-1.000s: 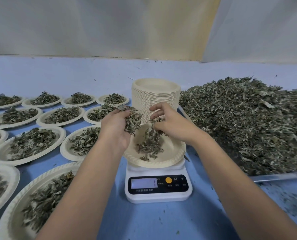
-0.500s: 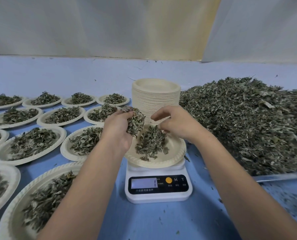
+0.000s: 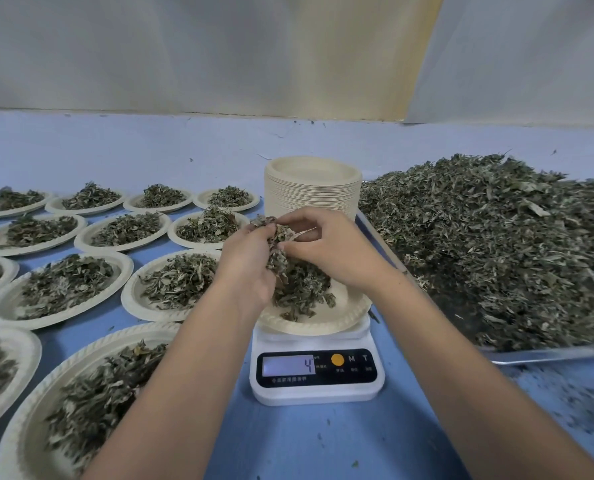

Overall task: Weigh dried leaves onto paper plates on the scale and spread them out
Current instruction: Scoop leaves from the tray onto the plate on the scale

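Cream paper plate (image 3: 340, 317): matt, ribbed rim. White plastic scale (image 3: 318, 386): smooth, glossy black panel. Grey-green dried leaves (image 3: 302, 289): crinkled, dull. Blue tabletop (image 3: 306, 441): smooth.

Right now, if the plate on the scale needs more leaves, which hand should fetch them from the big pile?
Right hand. The big leaf pile lies on its side, next to the scale, so the reach looks short. The left hand has its grip full of leaves and would have to cross over the plate.

Soft even light, wide-angle edge warping
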A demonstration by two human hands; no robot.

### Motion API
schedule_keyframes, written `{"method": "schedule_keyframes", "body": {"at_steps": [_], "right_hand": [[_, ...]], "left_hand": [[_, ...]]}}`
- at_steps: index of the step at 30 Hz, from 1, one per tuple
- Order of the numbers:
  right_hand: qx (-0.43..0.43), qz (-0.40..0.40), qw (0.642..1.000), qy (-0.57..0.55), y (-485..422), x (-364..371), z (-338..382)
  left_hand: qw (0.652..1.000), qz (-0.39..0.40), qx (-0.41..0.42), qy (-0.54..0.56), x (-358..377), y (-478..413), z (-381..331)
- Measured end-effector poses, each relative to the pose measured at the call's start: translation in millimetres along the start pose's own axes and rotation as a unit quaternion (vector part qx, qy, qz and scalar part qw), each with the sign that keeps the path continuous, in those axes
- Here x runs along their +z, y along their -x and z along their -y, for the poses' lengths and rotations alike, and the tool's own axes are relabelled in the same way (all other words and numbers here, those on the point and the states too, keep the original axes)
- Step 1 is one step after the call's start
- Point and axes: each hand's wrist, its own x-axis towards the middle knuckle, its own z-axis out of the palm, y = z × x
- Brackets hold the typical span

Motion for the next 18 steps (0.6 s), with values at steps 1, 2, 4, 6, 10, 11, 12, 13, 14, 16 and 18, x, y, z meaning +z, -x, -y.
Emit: {"method": "schedule_keyframes", "body": {"at_steps": [1, 2, 4, 6, 10, 11, 12, 13, 14, 16, 18], "right_hand": [[-0.007, -0.018, 1.000, 0.005, 0, 2, 0], [-0.012, -0.031, 0.999, 0.007, 0, 3, 0], [-0.017, -0.044, 0.999, 0.002, -1, 3, -1], [-0.011, -0.049, 0.999, -0.010, -2, 2, -2], [0.012, -0.055, 0.998, -0.004, -4, -6, -5], [0.017, -0.057, 0.998, -0.003, -5, -8, -5], [0.023, -0.057, 0.998, -0.004, -5, -11, -6], [0.030, -0.058, 0.998, -0.008, -5, -13, -6], [0.037, -0.060, 0.997, -0.013, -5, -14, -6], [0.048, -0.064, 0.997, -0.019, -4, -16, -7], [0.056, -0.056, 0.997, -0.004, -4, -17, -7]], "left_hand": [[1.000, 0.004, 0.005, -0.005, 1, 1, 1], [1.000, 0.008, 0.007, -0.008, 2, 1, 1], [1.000, 0.019, 0.005, -0.006, 2, 2, 2], [0.999, 0.033, 0.003, 0.000, 2, 3, 3], [0.999, 0.024, -0.009, 0.022, 1, 3, 2], [1.000, 0.016, -0.010, 0.023, 1, 3, 1], [1.000, 0.009, -0.010, 0.025, 0, 2, 1], [1.000, 0.004, -0.008, 0.029, 0, 2, 0], [0.999, -0.001, -0.006, 0.036, -1, 1, 0], [0.998, -0.006, -0.002, 0.057, -2, 2, -2], [0.998, -0.009, 0.002, 0.068, -3, 1, -4]]}}
